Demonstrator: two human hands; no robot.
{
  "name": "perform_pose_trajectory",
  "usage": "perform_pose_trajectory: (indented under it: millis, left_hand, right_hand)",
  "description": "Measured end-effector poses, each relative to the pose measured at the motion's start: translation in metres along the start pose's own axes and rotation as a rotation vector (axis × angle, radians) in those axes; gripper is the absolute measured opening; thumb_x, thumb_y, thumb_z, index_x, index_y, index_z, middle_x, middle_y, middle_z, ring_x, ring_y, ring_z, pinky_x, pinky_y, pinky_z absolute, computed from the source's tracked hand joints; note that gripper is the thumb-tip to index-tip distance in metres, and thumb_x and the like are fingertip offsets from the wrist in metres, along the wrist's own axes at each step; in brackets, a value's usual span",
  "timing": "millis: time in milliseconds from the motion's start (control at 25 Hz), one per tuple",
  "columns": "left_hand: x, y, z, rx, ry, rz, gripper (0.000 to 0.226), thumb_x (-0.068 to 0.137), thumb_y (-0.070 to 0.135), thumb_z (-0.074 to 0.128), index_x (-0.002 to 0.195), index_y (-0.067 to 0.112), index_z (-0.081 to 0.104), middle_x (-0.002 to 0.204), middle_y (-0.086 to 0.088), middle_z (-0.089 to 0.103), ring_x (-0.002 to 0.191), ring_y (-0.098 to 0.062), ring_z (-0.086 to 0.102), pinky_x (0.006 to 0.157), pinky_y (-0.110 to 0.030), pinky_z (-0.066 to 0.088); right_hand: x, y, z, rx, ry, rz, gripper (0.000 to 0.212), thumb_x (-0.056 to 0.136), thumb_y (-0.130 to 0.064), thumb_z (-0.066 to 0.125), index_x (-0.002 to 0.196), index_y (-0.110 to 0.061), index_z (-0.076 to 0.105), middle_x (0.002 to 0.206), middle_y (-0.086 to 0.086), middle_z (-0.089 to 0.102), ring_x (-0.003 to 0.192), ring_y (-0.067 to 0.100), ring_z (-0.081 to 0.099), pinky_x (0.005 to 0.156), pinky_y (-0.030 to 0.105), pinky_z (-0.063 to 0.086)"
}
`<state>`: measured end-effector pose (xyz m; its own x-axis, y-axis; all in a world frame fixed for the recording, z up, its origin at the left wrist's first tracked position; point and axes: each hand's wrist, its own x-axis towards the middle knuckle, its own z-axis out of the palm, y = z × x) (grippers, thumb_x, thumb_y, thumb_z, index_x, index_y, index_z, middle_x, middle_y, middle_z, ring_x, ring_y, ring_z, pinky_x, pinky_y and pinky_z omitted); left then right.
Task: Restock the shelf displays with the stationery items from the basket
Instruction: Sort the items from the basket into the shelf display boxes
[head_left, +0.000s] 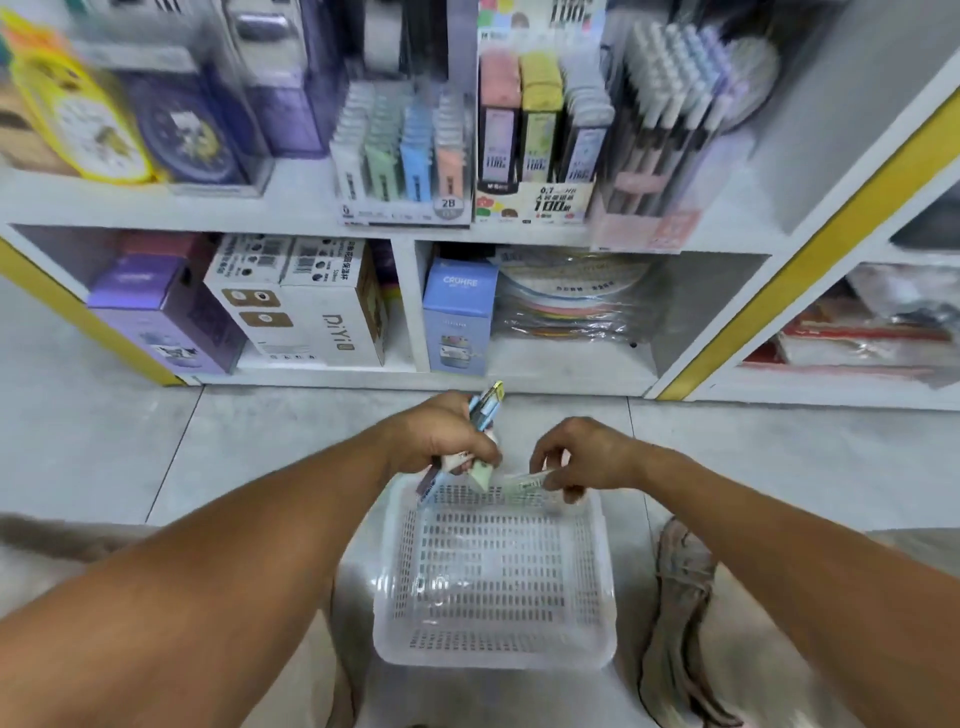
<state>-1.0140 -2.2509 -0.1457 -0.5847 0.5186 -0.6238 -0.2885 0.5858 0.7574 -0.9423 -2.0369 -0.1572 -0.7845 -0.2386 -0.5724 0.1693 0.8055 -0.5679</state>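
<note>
A white slotted plastic basket (496, 649) stands on the floor in front of me and looks empty inside. My left hand (441, 434) is closed around a bundle of slim stationery packs (485, 402) in blue, green and pale colours, held above the basket's far left corner. My right hand (582, 454) pinches one thin clear-wrapped pack (527, 482) over the basket's far rim. On the shelf above stand pastel lead-refill displays (402, 156) and a 100-count lead display (537, 145).
Pen racks (670, 119) stand right of the displays. The lower cubbies hold boxed cups (306, 301), a blue box (457, 317) and stacked wrapped discs (571, 301). A shoe (680, 613) lies right of the basket. A yellow-edged shelf upright (810, 228) rises on the right.
</note>
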Motion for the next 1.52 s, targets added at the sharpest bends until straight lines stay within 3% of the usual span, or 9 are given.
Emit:
perform_pose_trajectory:
  millis: [120,280,440,640,880,960,1120,1280,1520]
  left_hand:
    - [-0.029,0.062,-0.013,-0.026,0.008,0.114,0.027,0.069,-0.009,0.077,0.089,-0.002,0.06,0.074,-0.022,0.063,0.049,-0.021,0.058,0.046,-0.026,0.043]
    - [-0.068,0.134,-0.027,-0.117,0.126,0.18,0.04,0.069,-0.011,0.077,0.101,0.002,0.055,0.082,-0.023,0.063,0.064,-0.029,0.06,0.048,-0.029,0.045]
    - [-0.096,0.185,-0.044,-0.24,0.303,0.261,0.045,0.067,-0.01,0.079,0.102,0.004,0.054,0.073,-0.016,0.065,0.055,-0.025,0.059,0.046,-0.028,0.046]
    - [-0.106,0.218,-0.076,-0.407,0.427,0.332,0.045,0.069,-0.012,0.077,0.108,-0.001,0.058,0.092,-0.027,0.068,0.052,-0.024,0.056,0.042,-0.025,0.046]
    - [-0.103,0.219,-0.122,-0.648,0.468,0.292,0.018,0.079,-0.009,0.07,0.086,0.001,0.057,0.076,-0.021,0.064,0.041,-0.018,0.054,0.035,-0.019,0.042]
    - [-0.106,0.22,-0.152,-0.767,0.499,0.314,0.014,0.081,-0.006,0.069,0.083,0.002,0.058,0.076,-0.018,0.064,0.042,-0.017,0.057,0.036,-0.019,0.044]
    - [-0.112,0.21,-0.199,-0.881,0.607,0.353,0.022,0.082,-0.006,0.067,0.101,0.001,0.058,0.076,-0.016,0.06,0.047,-0.018,0.054,0.04,-0.021,0.046]
    - [-0.111,0.195,-0.213,-0.899,0.672,0.332,0.028,0.08,-0.009,0.066,0.106,-0.001,0.059,0.082,-0.021,0.06,0.051,-0.02,0.051,0.039,-0.021,0.045]
    - [-0.101,0.186,-0.216,-0.872,0.692,0.291,0.018,0.075,-0.009,0.071,0.091,-0.005,0.065,0.083,-0.025,0.061,0.046,-0.02,0.049,0.041,-0.022,0.043]
  right_hand:
    - [-0.042,-0.04,-0.079,-0.038,0.22,-0.089,0.013,0.081,-0.015,0.081,0.094,-0.018,0.08,0.083,-0.001,0.076,0.069,0.007,0.065,0.066,0.019,0.051]
    - [-0.102,-0.083,-0.153,0.088,0.507,-0.189,0.011,0.082,-0.014,0.081,0.092,-0.019,0.081,0.07,-0.021,0.072,0.065,-0.006,0.061,0.06,0.005,0.043]
    - [-0.132,-0.114,-0.2,0.176,0.748,-0.299,0.03,0.077,0.002,0.079,0.098,-0.019,0.077,0.085,-0.004,0.073,0.078,0.007,0.062,0.075,0.018,0.049]
    - [-0.128,-0.145,-0.226,0.325,0.79,-0.438,0.037,0.074,0.01,0.08,0.103,-0.011,0.075,0.091,0.009,0.07,0.081,0.013,0.065,0.082,0.026,0.058]
    - [-0.089,-0.173,-0.24,0.357,0.817,-0.428,0.021,0.081,0.001,0.078,0.095,-0.014,0.076,0.089,0.008,0.075,0.081,0.023,0.075,0.073,0.026,0.06]
    - [-0.068,-0.187,-0.243,0.33,0.854,-0.431,0.019,0.083,-0.001,0.077,0.098,-0.012,0.074,0.091,0.011,0.075,0.08,0.024,0.074,0.078,0.028,0.061]
    - [-0.024,-0.213,-0.242,0.067,1.052,-0.434,0.016,0.086,-0.009,0.076,0.1,-0.017,0.076,0.09,-0.002,0.074,0.077,0.002,0.067,0.079,0.01,0.052]
    - [0.012,-0.225,-0.237,-0.231,1.083,-0.482,0.015,0.09,-0.015,0.071,0.104,-0.016,0.075,0.096,0.0,0.074,0.088,0.02,0.067,0.084,0.037,0.055]
    - [0.062,-0.237,-0.238,-0.394,1.141,-0.453,0.007,0.092,-0.013,0.067,0.1,-0.012,0.066,0.086,0.007,0.072,0.079,0.028,0.066,0.072,0.041,0.056]
